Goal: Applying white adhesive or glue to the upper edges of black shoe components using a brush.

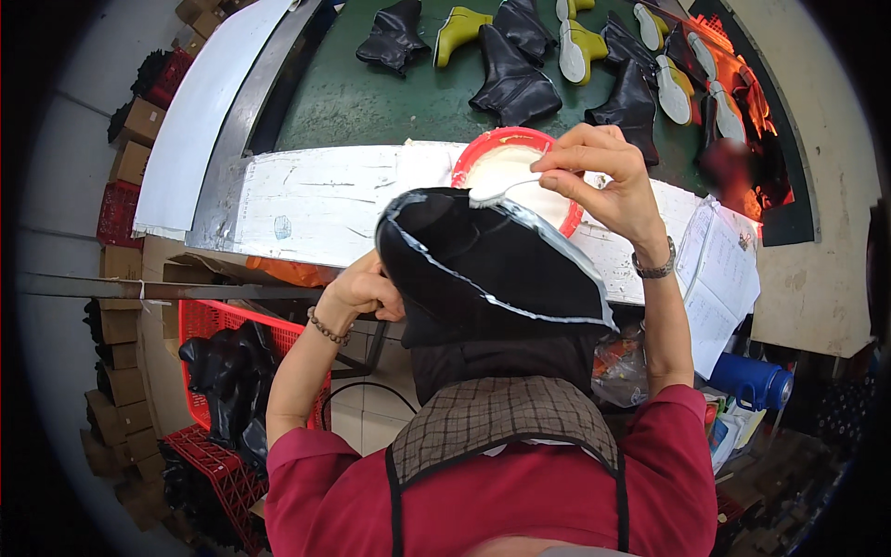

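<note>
My left hand [369, 286] is closed on the left side of a black boot upper [483, 265], with its fingers curled and partly hidden behind it. White paste lines the upper's open edge. Between the thumb and fingers of my right hand [608, 176] is a small white brush [506, 190], like a toothbrush. Its head touches the upper's far edge, where the paste lies thick. Just beyond the upper, a red tub [461, 165] of creamy white paste stands on the white-topped bench [325, 197].
Across the bench runs a green surface [343, 111] bearing several black boot uppers [515, 79] and yellow-green boots with white soles [582, 51]. Written sheets [715, 269] hang at the right, above a blue flask [752, 381]. A red basket [200, 320] at lower left holds black pieces [227, 381].
</note>
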The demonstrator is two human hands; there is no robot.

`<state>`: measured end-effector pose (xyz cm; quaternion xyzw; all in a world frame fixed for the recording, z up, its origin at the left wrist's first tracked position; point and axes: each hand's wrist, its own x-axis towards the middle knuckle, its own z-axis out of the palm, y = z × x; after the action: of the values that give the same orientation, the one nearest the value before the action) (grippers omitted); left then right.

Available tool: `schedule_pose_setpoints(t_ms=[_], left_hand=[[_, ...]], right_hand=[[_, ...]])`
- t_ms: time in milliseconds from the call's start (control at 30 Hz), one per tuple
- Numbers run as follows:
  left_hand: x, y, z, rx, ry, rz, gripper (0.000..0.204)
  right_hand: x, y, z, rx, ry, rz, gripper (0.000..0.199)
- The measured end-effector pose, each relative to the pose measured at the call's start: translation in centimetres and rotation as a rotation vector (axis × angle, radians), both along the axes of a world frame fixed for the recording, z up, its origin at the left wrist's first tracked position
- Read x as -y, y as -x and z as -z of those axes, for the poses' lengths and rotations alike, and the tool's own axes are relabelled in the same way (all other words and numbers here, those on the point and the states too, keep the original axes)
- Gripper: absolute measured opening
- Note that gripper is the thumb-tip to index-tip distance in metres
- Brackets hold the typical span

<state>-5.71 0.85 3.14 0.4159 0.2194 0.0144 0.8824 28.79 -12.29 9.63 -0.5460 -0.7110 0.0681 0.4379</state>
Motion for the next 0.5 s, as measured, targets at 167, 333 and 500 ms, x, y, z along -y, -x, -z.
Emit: schedule_pose_setpoints(t_ms=[167,333,500], left_hand=[[1.0,-2.2,-0.6,-0.063,0.123,0.125,0.071],[-0.3,-0.6,-0.5,-0.024,-0.013,-0.075,0.055],[-4.9,0.5,1.1,0.095,-0.159,-0.487,0.048]], right_hand=[[-2.5,1.4,-0.5,0.044,-0.040,-0.079,0.013],[-3.0,-0.4,2.4,-0.163,-0.064,0.060,0.014],[1.0,-6.1,11.2,-0.772,0.156,0.412,0.022]])
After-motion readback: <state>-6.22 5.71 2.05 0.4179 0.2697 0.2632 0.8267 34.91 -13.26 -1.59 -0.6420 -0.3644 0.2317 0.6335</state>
